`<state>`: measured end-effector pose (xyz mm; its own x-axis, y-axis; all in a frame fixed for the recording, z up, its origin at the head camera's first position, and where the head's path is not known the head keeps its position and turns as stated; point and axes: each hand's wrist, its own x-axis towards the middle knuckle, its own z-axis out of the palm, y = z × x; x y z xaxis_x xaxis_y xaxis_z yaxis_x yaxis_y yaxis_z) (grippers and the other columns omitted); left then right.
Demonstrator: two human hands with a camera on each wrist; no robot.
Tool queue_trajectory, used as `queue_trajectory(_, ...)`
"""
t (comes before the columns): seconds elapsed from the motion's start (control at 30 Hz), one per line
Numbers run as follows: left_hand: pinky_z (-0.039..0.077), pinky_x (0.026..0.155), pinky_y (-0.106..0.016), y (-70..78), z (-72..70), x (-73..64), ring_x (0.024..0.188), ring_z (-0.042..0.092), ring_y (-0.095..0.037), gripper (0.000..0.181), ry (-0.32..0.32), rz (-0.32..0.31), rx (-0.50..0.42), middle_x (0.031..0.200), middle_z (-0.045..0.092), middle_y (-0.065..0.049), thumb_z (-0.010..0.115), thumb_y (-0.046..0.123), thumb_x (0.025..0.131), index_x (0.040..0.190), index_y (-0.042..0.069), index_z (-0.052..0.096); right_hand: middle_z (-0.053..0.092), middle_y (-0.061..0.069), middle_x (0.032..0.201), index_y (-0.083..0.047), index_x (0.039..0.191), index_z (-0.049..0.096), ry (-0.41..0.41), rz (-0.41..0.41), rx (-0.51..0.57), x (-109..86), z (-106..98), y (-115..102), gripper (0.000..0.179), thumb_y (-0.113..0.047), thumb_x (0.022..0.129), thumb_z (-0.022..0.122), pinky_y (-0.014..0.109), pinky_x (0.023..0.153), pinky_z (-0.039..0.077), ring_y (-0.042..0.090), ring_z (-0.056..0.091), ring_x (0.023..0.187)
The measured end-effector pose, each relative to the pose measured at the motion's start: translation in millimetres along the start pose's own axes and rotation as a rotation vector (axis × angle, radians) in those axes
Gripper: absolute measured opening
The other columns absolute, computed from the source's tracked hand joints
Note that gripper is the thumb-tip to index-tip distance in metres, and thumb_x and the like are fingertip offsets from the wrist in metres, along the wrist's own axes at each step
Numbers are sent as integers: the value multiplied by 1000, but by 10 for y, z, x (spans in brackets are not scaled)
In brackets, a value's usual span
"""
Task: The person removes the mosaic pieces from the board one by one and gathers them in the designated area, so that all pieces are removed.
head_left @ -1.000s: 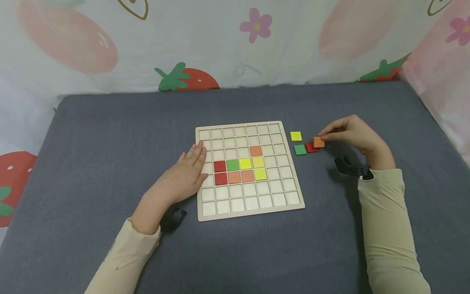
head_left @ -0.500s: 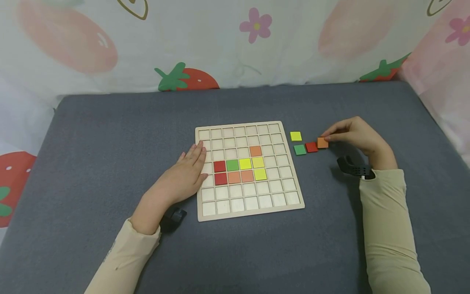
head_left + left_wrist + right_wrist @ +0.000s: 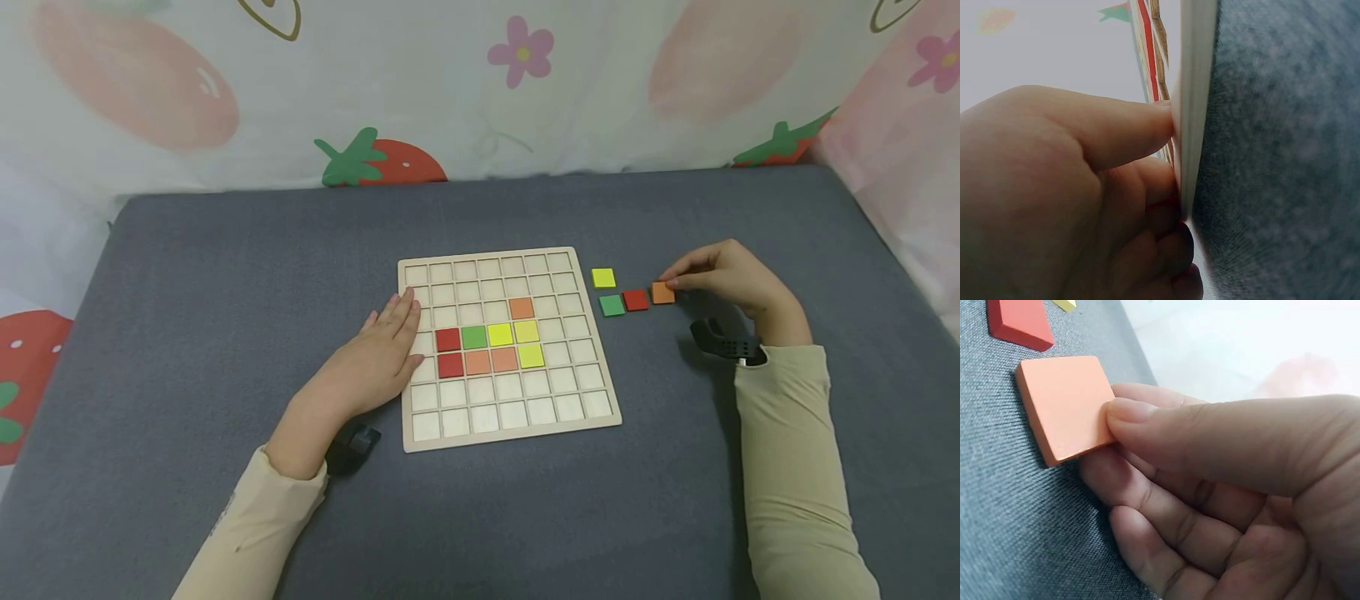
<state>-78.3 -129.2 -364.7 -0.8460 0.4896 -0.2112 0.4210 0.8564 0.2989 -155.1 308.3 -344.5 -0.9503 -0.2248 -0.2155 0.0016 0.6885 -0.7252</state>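
My right hand (image 3: 723, 271) pinches an orange square tile (image 3: 1066, 406) by one edge, thumb on its upper face and fingers beneath, close over the cloth. A red tile (image 3: 635, 300) lies just left of it, with a green tile (image 3: 612, 305) beside that and a yellow tile (image 3: 603, 277) behind. My left hand (image 3: 375, 358) rests with straight fingers on the left edge of a wooden grid board (image 3: 512, 437). Red, green, yellow and orange tiles fill several cells in the board's middle. In the left wrist view, the thumb (image 3: 1141, 125) lies against the board's rim.
A dark grey cloth (image 3: 225, 275) covers the table. Behind it hangs a pale curtain (image 3: 585, 92) printed with strawberries and flowers. Each wrist wears a black camera mount, such as the right one (image 3: 723, 340).
The right hand has drawn the orange tile to the right, away from overlapping the red tile, and lowered it slightly toward the cloth. The left hand has stayed on the board.
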Motion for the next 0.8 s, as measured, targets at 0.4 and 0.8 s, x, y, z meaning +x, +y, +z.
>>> queue_trajectory(0.4,13,113,-48,-2,-1,-2,143,5,-32,64,4,2,2,155,4,-20,46,23,99,146,-8,16,69,-3,89,7,102,70,-4,16,-11,1,2,4,20,-8,90,64,20,70,49,4,59,81)
queue_trajectory(0.8,13,113,-48,3,3,1,143,5,-33,64,7,3,8,155,5,-20,46,23,99,146,-9,17,70,1,92,6,103,70,-3,29,-41,5,-7,-4,21,-10,90,64,20,69,48,3,58,80)
